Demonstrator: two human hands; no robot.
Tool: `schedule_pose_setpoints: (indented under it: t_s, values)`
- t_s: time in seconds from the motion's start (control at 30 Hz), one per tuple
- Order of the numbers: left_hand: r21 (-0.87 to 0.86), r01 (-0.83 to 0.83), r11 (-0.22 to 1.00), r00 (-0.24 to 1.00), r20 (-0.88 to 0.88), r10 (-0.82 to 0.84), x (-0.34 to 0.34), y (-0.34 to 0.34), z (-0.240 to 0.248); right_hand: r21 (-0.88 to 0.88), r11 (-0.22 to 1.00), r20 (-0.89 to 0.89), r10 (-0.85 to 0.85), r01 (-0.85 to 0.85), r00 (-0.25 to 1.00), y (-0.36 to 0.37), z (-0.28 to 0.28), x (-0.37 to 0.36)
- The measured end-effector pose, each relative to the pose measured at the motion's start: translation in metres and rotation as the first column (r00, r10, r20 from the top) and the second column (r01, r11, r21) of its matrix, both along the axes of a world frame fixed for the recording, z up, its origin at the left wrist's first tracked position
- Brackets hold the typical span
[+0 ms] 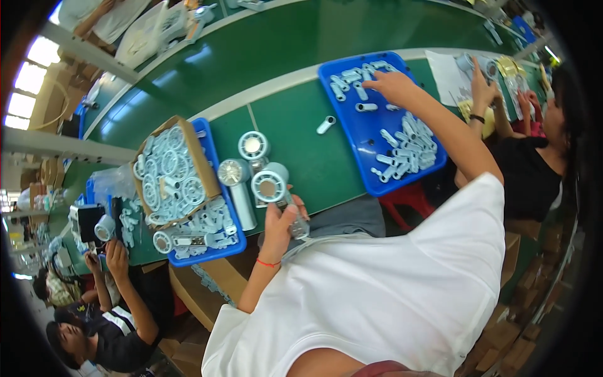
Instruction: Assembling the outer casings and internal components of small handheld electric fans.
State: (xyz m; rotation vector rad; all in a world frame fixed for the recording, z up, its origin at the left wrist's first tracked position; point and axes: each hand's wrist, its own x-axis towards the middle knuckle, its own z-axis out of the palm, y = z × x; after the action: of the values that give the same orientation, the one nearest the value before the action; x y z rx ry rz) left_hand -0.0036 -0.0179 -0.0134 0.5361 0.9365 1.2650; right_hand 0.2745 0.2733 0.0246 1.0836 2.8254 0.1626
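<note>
The left hand (276,226) is gripping a pale-blue fan unit (270,184) near the table's edge, its fingers curling closely around the handle below the round head. The right hand (386,87) is stretching over a blue tray (361,141) — its fingertips dipping among small pale-blue parts (360,92) (whether they are pinching one, I cannot tell). Two similar units (254,145) are sitting just beside the held one, and a cardboard box (196,157) full of ring-shaped pieces (169,164) is resting at the left.
</note>
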Motion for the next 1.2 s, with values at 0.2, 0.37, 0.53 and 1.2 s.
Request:
schedule_pose_setpoints:
  t_s: [0.2,0.37,0.53,1.2]
  values:
    - [0.038,-0.029,0.999,0.993,0.117,0.024,0.006,0.009,0.011,-0.67,0.726,-0.607,-0.413,-0.157,0.679,-0.141,0.007,-0.097]
    - [0.086,-0.03,0.996,0.996,0.09,0.022,-0.003,0.02,0.023,-0.081,0.996,-0.528,-0.065,0.026,0.847,-0.203,-0.025,-0.099]
    - [0.062,-0.028,0.998,0.997,0.075,0.024,-0.001,0.024,0.021,0.009,0.991,-0.358,-0.119,0.13,0.926,-0.21,-0.039,-0.103]
    - [0.194,0.041,0.98,0.905,-0.423,0.046,0.01,0.017,0.01,-0.908,0.306,-0.376,-0.897,-0.285,0.233,-0.214,0.012,-0.12]
